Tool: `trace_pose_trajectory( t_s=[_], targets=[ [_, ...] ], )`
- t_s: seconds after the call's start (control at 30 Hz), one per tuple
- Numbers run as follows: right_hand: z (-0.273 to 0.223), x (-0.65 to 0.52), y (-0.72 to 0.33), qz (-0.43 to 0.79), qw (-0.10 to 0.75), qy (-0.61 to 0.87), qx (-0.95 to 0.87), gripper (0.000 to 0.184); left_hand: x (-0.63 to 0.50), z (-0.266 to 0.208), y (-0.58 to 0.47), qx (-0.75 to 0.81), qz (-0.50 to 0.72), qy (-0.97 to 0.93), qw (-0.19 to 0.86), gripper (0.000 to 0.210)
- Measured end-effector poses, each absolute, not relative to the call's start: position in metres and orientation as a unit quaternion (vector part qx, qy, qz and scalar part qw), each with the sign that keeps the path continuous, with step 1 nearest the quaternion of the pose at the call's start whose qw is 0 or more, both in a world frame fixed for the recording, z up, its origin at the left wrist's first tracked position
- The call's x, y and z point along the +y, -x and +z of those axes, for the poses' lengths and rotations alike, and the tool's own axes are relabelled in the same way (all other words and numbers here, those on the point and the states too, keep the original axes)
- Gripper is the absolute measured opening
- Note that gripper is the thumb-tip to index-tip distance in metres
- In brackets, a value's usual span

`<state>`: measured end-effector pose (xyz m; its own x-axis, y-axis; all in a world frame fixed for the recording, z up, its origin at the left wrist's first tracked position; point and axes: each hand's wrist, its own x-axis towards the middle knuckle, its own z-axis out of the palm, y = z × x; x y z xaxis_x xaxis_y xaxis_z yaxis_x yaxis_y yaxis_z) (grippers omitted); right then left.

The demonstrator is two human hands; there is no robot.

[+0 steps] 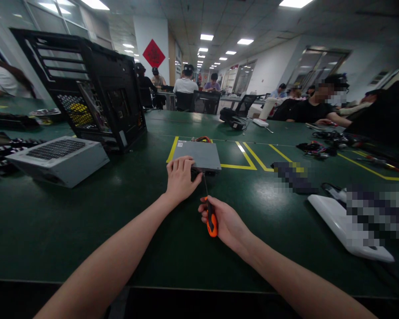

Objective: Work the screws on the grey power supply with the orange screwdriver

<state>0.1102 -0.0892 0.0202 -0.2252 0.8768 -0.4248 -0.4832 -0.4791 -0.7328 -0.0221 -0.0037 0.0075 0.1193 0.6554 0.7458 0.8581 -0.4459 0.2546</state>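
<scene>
A flat grey computer power supply (201, 155) lies on the green table, with a bundle of coloured cables (202, 139) at its far side. My left hand (181, 179) grips its near left corner, fingers over the top and thumb along the front face. In my right hand (224, 219) is a screwdriver (212, 221) with an orange and black handle, closed between thumb and fingers. Its thin shaft points away from me, and the tip meets the front face of the power supply. Any screw there is too small to make out.
To the left stand an open black computer case (96, 88) and a second grey power supply (60, 157). Yellow tape lines (239, 167) mark the table. A white device (339, 226) and tangled cables (319, 148) lie to the right. People sit at tables beyond.
</scene>
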Motion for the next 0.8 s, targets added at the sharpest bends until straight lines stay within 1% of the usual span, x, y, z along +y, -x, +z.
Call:
trace_pose_trajectory(
  t_s=[0.07, 0.13, 0.43, 0.57, 0.63, 0.73, 0.8],
  targets=[
    [0.0197, -0.0893, -0.1104, 0.755, 0.450, 0.422, -0.221, 0.021, -0.0041, 0.0080, 0.0223, -0.513, -0.421, 0.739, 0.121, 0.029],
    [0.0196, -0.0896, -0.1103, 0.758, 0.449, 0.420, -0.217, 0.024, -0.0044, 0.0083, 0.0225, -0.513, -0.419, 0.739, 0.121, 0.029],
    [0.0209, -0.0900, -0.1101, 0.756, 0.439, 0.432, -0.221, 0.014, -0.0048, 0.0083, 0.0219, -0.514, -0.419, 0.738, 0.122, 0.029],
    [0.0189, -0.0905, -0.1122, 0.744, 0.443, 0.433, -0.249, 0.013, -0.0053, 0.0088, 0.0223, -0.514, -0.418, 0.739, 0.122, 0.029],
    [0.0185, -0.0907, -0.1129, 0.747, 0.444, 0.428, -0.249, 0.016, -0.0055, 0.0092, 0.0224, -0.515, -0.416, 0.739, 0.124, 0.029],
    [0.0201, -0.0911, -0.1127, 0.763, 0.431, 0.421, -0.234, 0.027, -0.0053, 0.0092, 0.0225, -0.515, -0.414, 0.740, 0.126, 0.028],
    [0.0223, -0.0914, -0.1117, 0.768, 0.424, 0.421, -0.230, 0.032, -0.0050, 0.0088, 0.0224, -0.517, -0.412, 0.740, 0.127, 0.029]
  ],
)
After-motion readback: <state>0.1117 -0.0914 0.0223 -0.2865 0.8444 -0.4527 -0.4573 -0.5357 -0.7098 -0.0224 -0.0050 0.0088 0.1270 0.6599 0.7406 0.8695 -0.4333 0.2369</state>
